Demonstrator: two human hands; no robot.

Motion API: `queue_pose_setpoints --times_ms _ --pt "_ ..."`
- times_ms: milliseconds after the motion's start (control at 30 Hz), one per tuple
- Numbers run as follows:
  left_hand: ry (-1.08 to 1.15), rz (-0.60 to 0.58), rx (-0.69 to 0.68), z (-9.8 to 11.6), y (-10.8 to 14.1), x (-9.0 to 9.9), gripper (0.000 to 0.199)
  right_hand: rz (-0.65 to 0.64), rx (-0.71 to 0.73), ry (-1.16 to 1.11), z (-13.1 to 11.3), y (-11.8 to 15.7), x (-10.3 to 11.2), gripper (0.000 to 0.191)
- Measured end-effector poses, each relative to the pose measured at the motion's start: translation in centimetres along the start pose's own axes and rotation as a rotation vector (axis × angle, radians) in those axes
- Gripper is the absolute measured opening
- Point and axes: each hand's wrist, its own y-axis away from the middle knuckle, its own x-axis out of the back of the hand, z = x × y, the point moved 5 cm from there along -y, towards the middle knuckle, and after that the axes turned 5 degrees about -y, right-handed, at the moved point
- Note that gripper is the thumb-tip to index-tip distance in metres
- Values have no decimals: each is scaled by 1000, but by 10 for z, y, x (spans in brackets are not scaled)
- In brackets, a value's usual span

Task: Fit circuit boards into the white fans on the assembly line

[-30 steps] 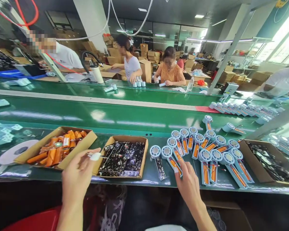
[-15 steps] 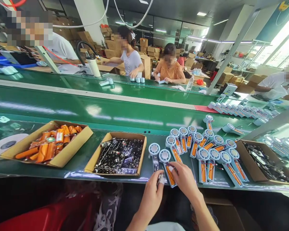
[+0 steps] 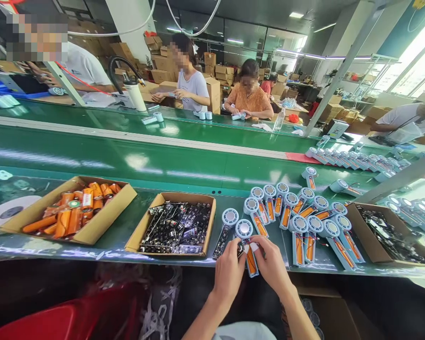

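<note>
A pale-blue handheld fan body lies on the near bench edge, its handle open over an orange battery. At its neck my left hand is closed on a small black circuit board, mostly covered by the fingers. Pinched close beside it, my right hand meets the left fingertips over the handle; whatever lies between its fingers is hidden. Left of them rests another fan with a dark board along its handle.
Several battery-fitted fans cluster on the right. Cardboard trays hold circuit boards, orange batteries and dark parts. Behind runs a green conveyor. Co-workers sit across it. A metal post slants at right.
My left hand has moved up and right to the fan's neck, bringing the circuit board against my right fingertips. The leftmost fan now sits at a different angle, its board handle more exposed.
</note>
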Motion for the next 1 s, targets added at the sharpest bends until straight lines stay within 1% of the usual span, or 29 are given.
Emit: queue_pose_setpoints --times_ms 100,200,267,333,433,500,533,600,700,767,867,1000 --pt "32 -9 23 1 -9 -3 20 17 -8 30 6 1 1 20" --pt "76 -36 26 3 -8 2 24 117 -34 159 13 -1 4 20" --pt "153 -63 67 3 -3 6 25 182 -32 267 13 -2 5 21" --pt "268 -77 153 0 3 9 25 219 -2 358 7 1 4 23" --pt "414 -78 287 -7 8 9 23 221 92 405 -12 11 0 38" --pt "478 -88 339 -8 9 8 21 178 173 355 -28 19 -6 45" --pt "504 -96 354 -9 8 8 20 145 202 309 -33 21 -10 46" --pt "538 -109 374 -8 6 7 19 86 209 219 -39 23 -17 41" --pt "563 -115 399 -7 5 8 23 48 162 144 -32 18 -24 29" --pt "583 -113 429 -9 5 8 27 20 152 98 -24 14 -26 29" --pt "617 -113 483 -12 7 6 30 -25 108 -37 -15 10 -24 31" --pt "654 -124 555 -18 11 2 34 -47 57 -198 -11 9 -19 25"
